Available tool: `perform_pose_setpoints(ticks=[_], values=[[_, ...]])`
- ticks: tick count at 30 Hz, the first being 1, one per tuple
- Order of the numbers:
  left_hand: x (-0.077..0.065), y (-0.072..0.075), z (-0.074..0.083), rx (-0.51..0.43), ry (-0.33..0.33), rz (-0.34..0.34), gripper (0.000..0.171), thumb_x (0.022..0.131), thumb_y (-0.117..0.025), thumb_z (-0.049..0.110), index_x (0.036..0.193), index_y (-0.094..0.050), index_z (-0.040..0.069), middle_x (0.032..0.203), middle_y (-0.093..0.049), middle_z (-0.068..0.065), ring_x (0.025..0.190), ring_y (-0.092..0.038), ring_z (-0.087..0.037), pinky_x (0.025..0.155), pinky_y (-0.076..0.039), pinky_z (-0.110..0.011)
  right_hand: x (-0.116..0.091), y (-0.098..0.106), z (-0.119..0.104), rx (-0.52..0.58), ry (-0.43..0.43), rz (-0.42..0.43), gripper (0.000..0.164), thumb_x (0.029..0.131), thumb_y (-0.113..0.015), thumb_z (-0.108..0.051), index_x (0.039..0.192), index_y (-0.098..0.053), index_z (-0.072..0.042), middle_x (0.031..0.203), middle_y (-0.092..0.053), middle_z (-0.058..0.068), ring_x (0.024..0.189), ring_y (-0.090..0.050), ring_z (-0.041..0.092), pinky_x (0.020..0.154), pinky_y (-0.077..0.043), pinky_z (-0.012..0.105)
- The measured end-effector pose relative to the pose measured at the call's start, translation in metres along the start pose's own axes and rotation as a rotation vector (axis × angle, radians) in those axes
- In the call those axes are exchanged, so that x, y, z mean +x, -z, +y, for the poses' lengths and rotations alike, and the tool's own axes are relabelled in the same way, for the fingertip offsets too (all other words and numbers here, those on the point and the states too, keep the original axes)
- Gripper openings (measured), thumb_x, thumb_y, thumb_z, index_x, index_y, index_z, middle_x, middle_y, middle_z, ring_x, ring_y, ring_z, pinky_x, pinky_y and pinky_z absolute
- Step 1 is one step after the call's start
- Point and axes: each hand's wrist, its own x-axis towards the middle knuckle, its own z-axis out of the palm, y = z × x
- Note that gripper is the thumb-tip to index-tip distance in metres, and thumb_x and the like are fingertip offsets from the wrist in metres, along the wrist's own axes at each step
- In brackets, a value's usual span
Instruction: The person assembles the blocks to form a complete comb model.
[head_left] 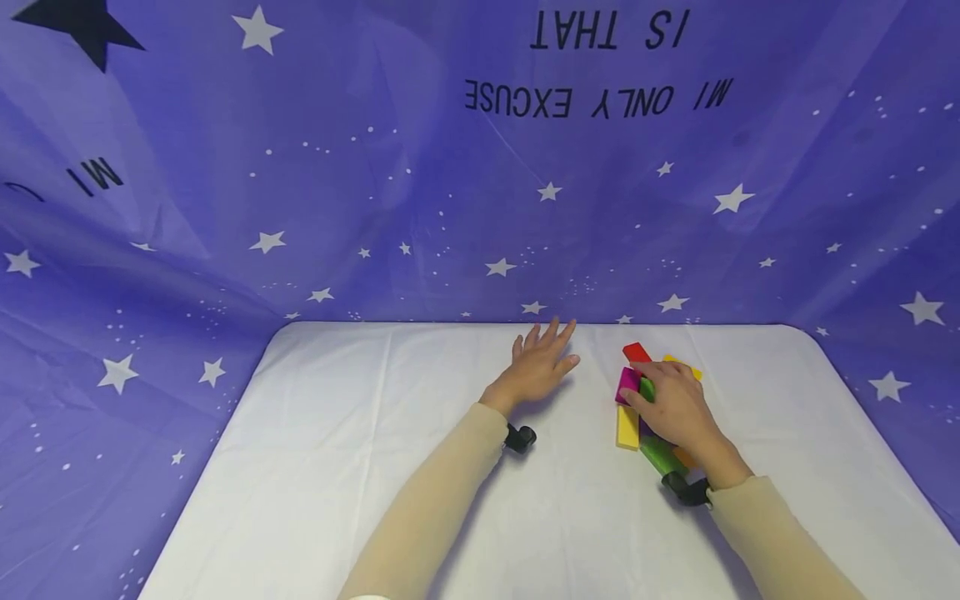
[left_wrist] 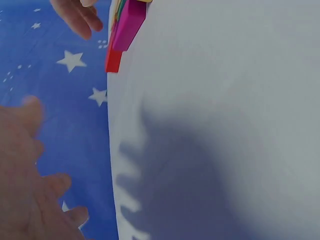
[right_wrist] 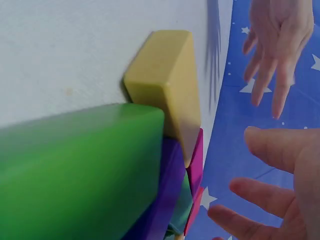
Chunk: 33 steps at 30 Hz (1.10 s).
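My right hand (head_left: 675, 408) hovers over a cluster of coloured blocks on the right of the table, fingers spread and nothing gripped in the right wrist view. Along the cluster's left side lie a magenta block (head_left: 627, 385) and a yellow block (head_left: 627, 427); a red block (head_left: 636, 352) is at the far end. Nearer my wrist are a green block (head_left: 660, 457) and an orange block (head_left: 684, 457). A purple block (right_wrist: 162, 195) sits between green and yellow ones. My left hand (head_left: 536, 371) is held above the table, fingers spread, holding nothing. The right hand hides part of the cluster.
A white cloth (head_left: 315, 467) covers the table. Behind its far edge hangs a purple-blue curtain (head_left: 420, 200) with stars and lettering. Another yellow block (head_left: 686, 367) shows beyond my right hand. Each wrist carries a black camera mount.
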Motion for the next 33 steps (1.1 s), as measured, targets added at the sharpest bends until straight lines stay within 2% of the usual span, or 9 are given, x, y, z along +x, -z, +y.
perform_pose_setpoints(ticks=[5,14,20,28,33], values=[[0.013,-0.006,0.012,0.059,-0.043,-0.036,0.060,0.109,-0.039,0.035,0.163,-0.015,0.024,0.168,-0.015,-0.008,0.153,-0.012,-0.037,0.120,-0.010,-0.061,-0.003,-0.002,-0.002,-0.004,0.027,-0.017,0.050,0.094,-0.070,-0.025,0.133,-0.061,0.004,0.131,-0.059,0.031,0.123,-0.042,0.054,0.102,-0.032,0.069],[0.020,-0.033,0.032,0.171,-0.107,-0.100,0.057,0.107,-0.044,0.041,0.159,-0.032,0.022,0.165,-0.026,0.003,0.152,-0.021,-0.028,0.121,-0.019,-0.050,-0.003,-0.006,0.005,0.006,0.022,-0.021,0.044,0.092,-0.070,-0.016,0.129,-0.062,0.008,0.129,-0.060,0.030,0.122,-0.043,0.054,0.101,-0.036,0.069],[0.022,-0.047,0.042,0.173,-0.102,-0.098,0.057,0.106,-0.046,0.045,0.158,-0.037,0.022,0.162,-0.031,0.009,0.151,-0.024,-0.024,0.120,-0.022,-0.046,-0.002,-0.006,0.008,0.046,0.008,-0.021,0.042,0.093,-0.068,-0.012,0.129,-0.062,0.009,0.130,-0.060,0.030,0.121,-0.044,0.053,0.101,-0.036,0.068],[0.023,-0.054,0.050,0.211,-0.101,-0.074,0.055,0.105,-0.050,0.044,0.155,-0.042,0.023,0.158,-0.040,0.011,0.149,-0.029,-0.022,0.118,-0.026,-0.045,-0.001,-0.006,0.010,0.066,0.018,-0.013,0.041,0.094,-0.067,-0.011,0.130,-0.062,0.008,0.130,-0.060,0.030,0.121,-0.045,0.053,0.101,-0.037,0.068],[0.024,-0.059,0.055,0.243,-0.084,-0.038,0.054,0.103,-0.052,0.045,0.153,-0.045,0.025,0.155,-0.044,0.012,0.147,-0.033,-0.021,0.116,-0.030,-0.042,0.002,-0.004,0.011,0.074,-0.012,-0.029,0.043,0.094,-0.066,-0.011,0.132,-0.060,0.008,0.130,-0.060,0.031,0.122,-0.045,0.053,0.102,-0.037,0.069]])
